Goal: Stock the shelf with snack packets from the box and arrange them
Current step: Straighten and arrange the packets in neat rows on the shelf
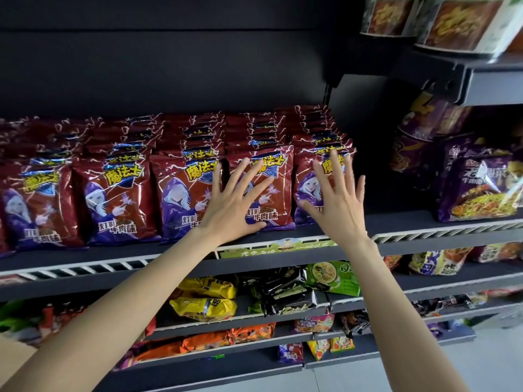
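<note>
Several rows of red and purple snack packets (pixel 119 199) stand upright on the dark shelf (pixel 410 222), each row running back to the rear wall. My left hand (pixel 235 205) lies flat with spread fingers against the front packet (pixel 278 190) of the second row from the right. My right hand (pixel 339 199) is spread over the front packet (pixel 307 188) of the rightmost row. Neither hand holds anything. A corner of the cardboard box (pixel 14 352) shows at the bottom left.
To the right, purple noodle packs (pixel 478 188) and purple cups (pixel 418 128) share the shelf level, with a dark gap between them and the red rows. Noodle bowls (pixel 452 21) sit on the upper right shelf. Lower shelves carry yellow packets (pixel 203 304), a green packet (pixel 334 275) and orange packets.
</note>
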The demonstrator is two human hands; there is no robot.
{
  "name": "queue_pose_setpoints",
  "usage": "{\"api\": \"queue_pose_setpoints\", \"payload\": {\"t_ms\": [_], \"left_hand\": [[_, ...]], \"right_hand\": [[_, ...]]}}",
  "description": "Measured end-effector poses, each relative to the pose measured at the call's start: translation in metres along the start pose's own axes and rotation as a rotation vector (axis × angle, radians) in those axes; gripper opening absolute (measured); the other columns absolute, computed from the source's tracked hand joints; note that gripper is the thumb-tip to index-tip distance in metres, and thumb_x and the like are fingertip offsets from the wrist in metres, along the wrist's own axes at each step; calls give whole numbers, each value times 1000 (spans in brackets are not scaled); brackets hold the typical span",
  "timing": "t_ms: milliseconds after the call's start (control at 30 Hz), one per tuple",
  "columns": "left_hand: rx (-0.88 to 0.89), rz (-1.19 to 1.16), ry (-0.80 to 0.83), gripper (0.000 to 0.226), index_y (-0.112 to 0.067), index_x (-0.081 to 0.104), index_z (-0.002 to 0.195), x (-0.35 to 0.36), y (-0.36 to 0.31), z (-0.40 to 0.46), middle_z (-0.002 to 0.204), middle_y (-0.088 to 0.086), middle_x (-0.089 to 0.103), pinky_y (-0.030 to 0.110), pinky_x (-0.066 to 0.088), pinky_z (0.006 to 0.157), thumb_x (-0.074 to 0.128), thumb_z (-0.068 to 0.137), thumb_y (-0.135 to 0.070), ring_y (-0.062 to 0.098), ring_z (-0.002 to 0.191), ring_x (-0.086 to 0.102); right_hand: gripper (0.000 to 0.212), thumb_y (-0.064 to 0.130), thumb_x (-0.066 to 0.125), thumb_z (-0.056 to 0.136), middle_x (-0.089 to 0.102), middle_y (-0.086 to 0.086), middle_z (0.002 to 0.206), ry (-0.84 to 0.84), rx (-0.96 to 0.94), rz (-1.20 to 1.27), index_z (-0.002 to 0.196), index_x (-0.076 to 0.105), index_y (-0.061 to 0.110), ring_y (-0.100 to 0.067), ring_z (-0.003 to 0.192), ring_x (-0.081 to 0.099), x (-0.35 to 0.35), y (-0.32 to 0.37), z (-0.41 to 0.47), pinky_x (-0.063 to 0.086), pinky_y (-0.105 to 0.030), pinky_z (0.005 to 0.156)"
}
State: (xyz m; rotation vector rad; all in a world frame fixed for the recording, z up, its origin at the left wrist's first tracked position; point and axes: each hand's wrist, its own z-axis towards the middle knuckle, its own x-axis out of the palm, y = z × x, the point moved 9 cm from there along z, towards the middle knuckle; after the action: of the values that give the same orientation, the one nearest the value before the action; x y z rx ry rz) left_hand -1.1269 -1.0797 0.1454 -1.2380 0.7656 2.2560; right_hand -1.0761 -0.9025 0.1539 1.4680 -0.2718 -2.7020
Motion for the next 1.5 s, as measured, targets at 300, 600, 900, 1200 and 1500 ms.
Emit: {"api": "queue_pose_setpoints", "payload": {"t_ms": [300,600,900,1200,1500], "left_hand": [[38,0,55,105,-31,7,151,8,3,6,158,5,-4,67,-4,107,55,69,-75,28,144,-10],[31,-2,85,106,-35,3,150,7,1,6,158,1,-6,65,-6,108,56,67,-76,24,144,-10],[-176,-118,-106,89,-33,26,145,-33,47,-39,157,3,6,62,5,110,72,71,-50,27,144,2],[-291,-36,210,111,-36,-10,148,3,93,-69,153,-2,-29,49,-13,110,52,67,-80,23,139,-28],[-250,-2,186,108,-35,-7,149,4,94,-68,155,-1,-21,53,-4,113,42,65,-83,24,142,-19]], "right_hand": [[102,62,62,77,-9,3,159,213,6,-45,151,-1,31,-26,146,-12,15,1,5,23,-60,110],[102,63,65,74,1,-4,160,161,2,-85,152,9,26,-32,146,-2,13,3,1,18,-66,107],[86,61,64,75,-3,-5,160,93,-80,-10,147,21,42,-42,142,-12,4,42,0,0,-73,102],[99,61,66,74,-20,-4,157,213,-48,-87,148,3,45,-41,141,-19,24,40,-1,10,-75,101],[104,64,63,74,-20,-9,157,195,-28,-119,149,-5,40,-40,142,-17,22,42,-1,10,-72,103]]}}
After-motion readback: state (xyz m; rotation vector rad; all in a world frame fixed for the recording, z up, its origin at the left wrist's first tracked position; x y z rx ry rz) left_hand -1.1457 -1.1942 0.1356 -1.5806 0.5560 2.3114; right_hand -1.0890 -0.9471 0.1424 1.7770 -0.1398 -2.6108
